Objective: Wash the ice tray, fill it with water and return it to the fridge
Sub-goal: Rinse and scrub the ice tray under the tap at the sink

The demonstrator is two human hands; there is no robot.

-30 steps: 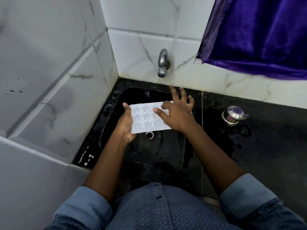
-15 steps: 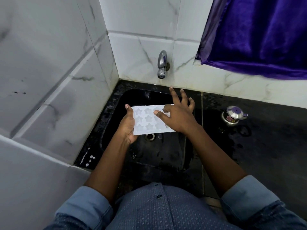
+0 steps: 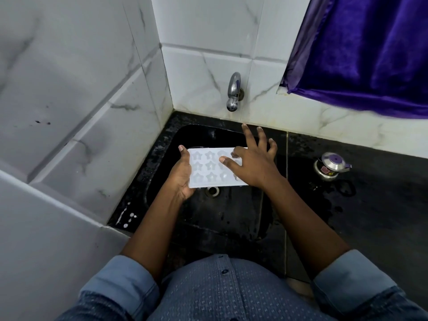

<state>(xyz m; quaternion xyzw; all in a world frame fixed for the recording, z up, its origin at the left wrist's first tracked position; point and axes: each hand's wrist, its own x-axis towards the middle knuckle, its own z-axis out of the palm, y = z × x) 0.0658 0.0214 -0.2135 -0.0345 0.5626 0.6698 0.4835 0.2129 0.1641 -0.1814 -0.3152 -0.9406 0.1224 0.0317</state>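
Ice tray (image 3: 209,169), white with star-shaped pockets, sits level over the black sink (image 3: 231,218), just above the drain (image 3: 213,190) and below the tap (image 3: 234,93). It looks light, thin and probably bendy, and likely slick when wet, so its ends seem the safest hold. The left hand (image 3: 183,176) grips the left end, thumb on top. The right hand (image 3: 253,164) lies spread and open across the right part. A small steel pot (image 3: 331,167) stands well apart on the wet tabletop (image 3: 382,216).
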